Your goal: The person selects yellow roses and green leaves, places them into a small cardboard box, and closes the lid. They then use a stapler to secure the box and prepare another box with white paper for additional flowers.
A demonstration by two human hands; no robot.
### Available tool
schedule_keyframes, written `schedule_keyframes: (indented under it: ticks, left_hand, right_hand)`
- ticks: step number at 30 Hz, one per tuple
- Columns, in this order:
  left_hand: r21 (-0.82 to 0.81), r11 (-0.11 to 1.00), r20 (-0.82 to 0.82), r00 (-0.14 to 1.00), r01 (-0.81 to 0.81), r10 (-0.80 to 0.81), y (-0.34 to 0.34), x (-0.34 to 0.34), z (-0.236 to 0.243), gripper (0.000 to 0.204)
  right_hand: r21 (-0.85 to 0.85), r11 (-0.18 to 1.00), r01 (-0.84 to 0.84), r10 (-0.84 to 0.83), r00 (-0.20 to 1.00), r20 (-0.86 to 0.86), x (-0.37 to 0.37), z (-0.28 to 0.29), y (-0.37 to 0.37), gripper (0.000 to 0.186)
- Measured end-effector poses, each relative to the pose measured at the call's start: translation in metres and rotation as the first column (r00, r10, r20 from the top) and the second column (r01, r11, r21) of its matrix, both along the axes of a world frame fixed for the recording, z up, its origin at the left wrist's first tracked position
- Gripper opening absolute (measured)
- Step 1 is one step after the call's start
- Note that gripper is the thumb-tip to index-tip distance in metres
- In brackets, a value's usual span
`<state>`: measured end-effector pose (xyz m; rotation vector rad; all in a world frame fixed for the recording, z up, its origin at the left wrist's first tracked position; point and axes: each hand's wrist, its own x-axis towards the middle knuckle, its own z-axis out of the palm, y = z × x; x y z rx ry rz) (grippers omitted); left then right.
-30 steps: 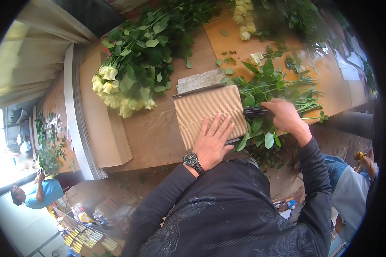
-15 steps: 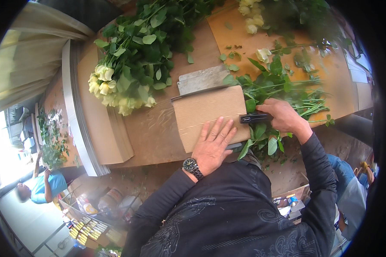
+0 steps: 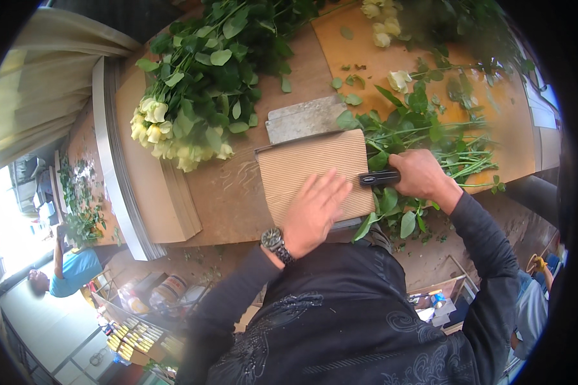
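A sheet of ribbed corrugated cardboard point(image 3: 302, 163) is folded over the leafy stems point(image 3: 398, 135) in front of me; whatever it wraps is hidden. My right hand point(image 3: 424, 176) grips a black stapler point(image 3: 377, 178), whose jaw end sits at the cardboard's right edge. Over the lower part of the cardboard is my left hand point(image 3: 311, 215), fingers stretched out and slightly blurred, holding nothing. A grey metal plate point(image 3: 305, 119) stands along the cardboard's far side.
Pale yellow roses point(image 3: 154, 131) with thick foliage lie at the far left. A cardboard stack point(image 3: 144, 167) stands left of them. More roses point(image 3: 384, 29) lie at the far right, near one loose white rose point(image 3: 399, 81). Another person point(image 3: 77, 273) is at the left.
My left hand has lifted from the cardboard, its wrist shifting a little left. My right hand stays on the stapler at the right edge, its grip slightly changed.
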<state>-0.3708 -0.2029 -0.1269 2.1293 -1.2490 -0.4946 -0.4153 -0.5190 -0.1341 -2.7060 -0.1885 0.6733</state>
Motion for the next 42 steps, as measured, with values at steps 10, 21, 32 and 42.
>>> schedule_keyframes:
  ticks: [10, 21, 32, 42]
  left_hand:
    - [0.195, 0.981, 0.161, 0.987, -0.018, -0.014, -0.094, 0.104, -0.026, 0.021]
    - [-0.027, 0.995, 0.412, 0.906, -0.093, 0.095, -0.098, 0.089, -0.047, 0.004]
    - [-0.298, 0.94, 0.456, 0.84, -0.169, 0.295, -0.097, 0.076, -0.06, 0.005]
    - [-0.286, 0.931, 0.45, 0.826, -0.227, 0.34, -0.091, 0.072, -0.07, 0.007]
  right_hand:
    - [0.166, 0.985, 0.038, -0.032, 0.999, -0.037, 0.002, 0.031, -0.025, 0.03]
    - [-0.162, 0.984, 0.078, -0.003, 0.909, 0.417, 0.025, 0.053, -0.012, 0.037]
    - [-0.595, 0.796, -0.117, 0.403, 0.835, 0.375, 0.052, 0.065, 0.033, 0.027]
    - [-0.738, 0.613, -0.282, 0.598, 0.776, 0.201, 0.084, 0.074, 0.061, 0.019]
